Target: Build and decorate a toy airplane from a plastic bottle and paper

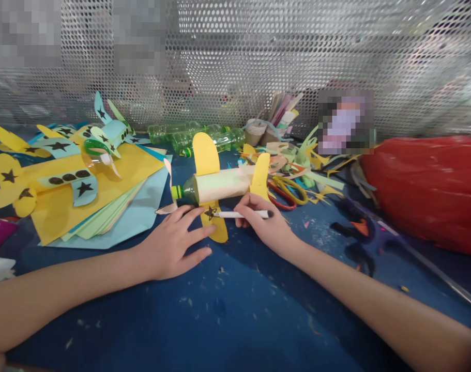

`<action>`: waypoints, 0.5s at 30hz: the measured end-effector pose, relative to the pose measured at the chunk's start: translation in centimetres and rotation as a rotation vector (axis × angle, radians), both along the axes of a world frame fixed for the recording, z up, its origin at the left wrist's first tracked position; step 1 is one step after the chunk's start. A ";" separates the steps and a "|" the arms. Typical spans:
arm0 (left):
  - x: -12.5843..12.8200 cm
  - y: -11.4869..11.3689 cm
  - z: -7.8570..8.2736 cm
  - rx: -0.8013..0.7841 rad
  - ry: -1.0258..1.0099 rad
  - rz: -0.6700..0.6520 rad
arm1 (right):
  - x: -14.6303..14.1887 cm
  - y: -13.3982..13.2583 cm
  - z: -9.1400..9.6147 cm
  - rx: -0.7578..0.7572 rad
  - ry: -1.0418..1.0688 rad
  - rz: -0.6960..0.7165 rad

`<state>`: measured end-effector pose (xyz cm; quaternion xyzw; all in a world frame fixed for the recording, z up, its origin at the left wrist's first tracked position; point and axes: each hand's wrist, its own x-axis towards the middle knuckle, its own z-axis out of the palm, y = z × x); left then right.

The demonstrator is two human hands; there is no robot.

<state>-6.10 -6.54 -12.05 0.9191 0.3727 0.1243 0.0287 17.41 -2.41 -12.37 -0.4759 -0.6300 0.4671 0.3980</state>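
A toy plane made from a plastic bottle lies on its side on the blue table, wrapped in pale paper with yellow paper wings and tail. Its green cap points left, with pale propeller blades at it. On the near yellow wing is a dark star, partly filled in. My right hand grips a white marker, its tip at the star. My left hand lies with fingers spread, fingertips resting on the wing's left side and near the bottle neck.
Finished-looking paper planes and stacked coloured paper are on the left. Green bottles lie at the back. Scissors and paper scraps are beyond my right hand. A glue gun and red bag sit right.
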 end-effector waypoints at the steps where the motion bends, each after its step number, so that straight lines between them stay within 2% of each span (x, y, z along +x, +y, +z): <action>1: 0.0 0.0 0.0 0.003 -0.002 0.000 | 0.0 0.0 0.0 -0.001 -0.002 0.000; 7: 0.0 -0.1 0.2 0.006 -0.019 0.001 | -0.1 0.0 0.1 0.000 -0.005 -0.005; 15: 0.0 -0.3 0.0 0.021 -0.052 0.020 | -0.4 -0.2 1.0 -0.061 0.099 -0.030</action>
